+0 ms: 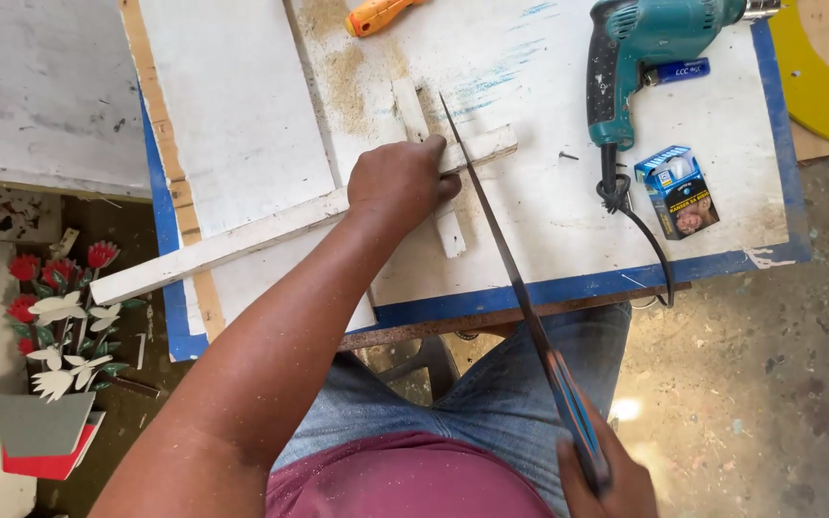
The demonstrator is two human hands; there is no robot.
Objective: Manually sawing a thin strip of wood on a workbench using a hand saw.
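L hand (400, 177) presses flat on a white wood strip (271, 225) lying across the white bench top (549, 221) w/ blue edge. R hand (606, 480), near edge of view, grips the handle of a long thin saw (501, 240); blade tip just right of the L hand. Teal drill (640, 58), blue lighter (678, 71) & small blue box (678, 192) far right. Orange handle (376, 14) far. Sawdust (343, 77) beyond the strip.
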